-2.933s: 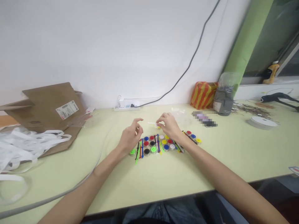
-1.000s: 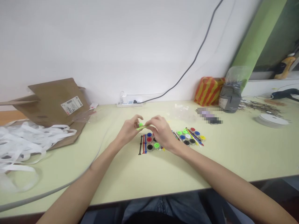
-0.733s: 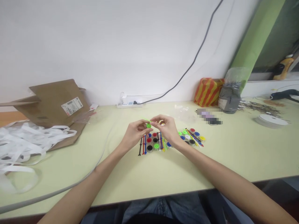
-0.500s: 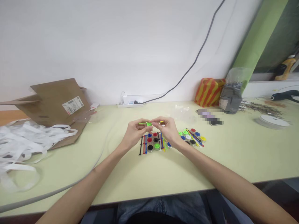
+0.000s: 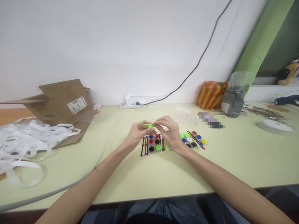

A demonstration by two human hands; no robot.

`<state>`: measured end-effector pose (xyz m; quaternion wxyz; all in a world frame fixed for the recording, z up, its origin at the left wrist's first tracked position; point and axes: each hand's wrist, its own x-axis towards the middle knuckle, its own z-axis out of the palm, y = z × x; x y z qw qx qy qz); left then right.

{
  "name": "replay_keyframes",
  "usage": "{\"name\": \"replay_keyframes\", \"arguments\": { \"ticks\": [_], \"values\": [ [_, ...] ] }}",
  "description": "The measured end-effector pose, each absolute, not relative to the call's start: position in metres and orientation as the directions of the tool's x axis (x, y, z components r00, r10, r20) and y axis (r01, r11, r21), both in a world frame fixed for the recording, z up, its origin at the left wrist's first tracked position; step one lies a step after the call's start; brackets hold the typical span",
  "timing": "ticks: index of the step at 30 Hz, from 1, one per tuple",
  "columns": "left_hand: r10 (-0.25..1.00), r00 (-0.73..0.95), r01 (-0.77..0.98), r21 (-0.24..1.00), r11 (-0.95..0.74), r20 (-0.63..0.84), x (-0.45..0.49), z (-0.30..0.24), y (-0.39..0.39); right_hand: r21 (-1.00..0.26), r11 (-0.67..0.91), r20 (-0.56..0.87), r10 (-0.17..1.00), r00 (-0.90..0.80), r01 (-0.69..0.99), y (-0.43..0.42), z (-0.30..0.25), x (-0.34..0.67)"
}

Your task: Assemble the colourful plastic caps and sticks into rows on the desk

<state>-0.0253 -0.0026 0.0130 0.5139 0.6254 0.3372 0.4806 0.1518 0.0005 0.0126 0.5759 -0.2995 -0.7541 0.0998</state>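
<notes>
A bright green plastic arrow spinner [image 5: 150, 125] is held above the table between my two hands. My left hand [image 5: 137, 133] is closed around its left part, fingers bent over the thin arrow. From the other side, my right hand [image 5: 170, 131] pinches at its middle with thumb and forefinger; the fingers hide the right end. Just below my hands lie round clear-based discs with coloured tops, among them a black disc [image 5: 151, 149] and a green disc [image 5: 158, 148]. A black arrow [image 5: 142, 147], a red arrow [image 5: 145, 146] and a blue arrow [image 5: 147, 146] lie beside them.
More coloured discs and arrows lie right of my right wrist, including a yellow disc [image 5: 204, 142]. White ribbon [image 5: 35, 137] and a cardboard box [image 5: 63, 99] are on the left. A power strip [image 5: 132, 105] stands by the wall. A white spool [image 5: 275, 125] lies right.
The view has shifted slightly. My right fingers have curled in closer to the green spinner's middle, and the yellowish tip that showed at my right hand is now hidden.
</notes>
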Motion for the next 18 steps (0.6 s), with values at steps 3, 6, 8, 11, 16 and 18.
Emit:
{"name": "replay_keyframes", "arguments": {
  "ticks": [3,6,8,11,16,18],
  "values": [
    [0.918,0.309,-0.080,0.969,-0.235,0.248,-0.026,0.015,-0.003,-0.482,0.810,0.824,0.548,-0.142,0.335,-0.002,0.014,0.151],
    [0.914,0.318,-0.071,0.968,-0.241,0.250,-0.027,0.018,-0.004,-0.482,0.817,0.830,0.541,-0.135,0.316,-0.005,0.015,0.150],
    [0.908,0.332,-0.064,0.967,-0.247,0.254,-0.027,0.018,-0.005,-0.480,0.824,0.837,0.533,-0.125,0.303,-0.006,0.015,0.148],
    [0.904,0.347,-0.096,0.969,-0.228,0.248,-0.026,0.015,-0.005,-0.458,0.843,0.850,0.508,-0.138,0.282,-0.006,0.015,0.146],
    [0.906,0.358,-0.165,0.970,-0.176,0.225,-0.024,0.008,-0.002,-0.479,0.833,0.827,0.534,-0.174,0.276,-0.005,0.013,0.149],
    [0.908,0.359,-0.164,0.972,-0.166,0.216,-0.024,0.006,-0.002,-0.492,0.823,0.815,0.549,-0.182,0.283,-0.003,0.011,0.150]
  ]
}}
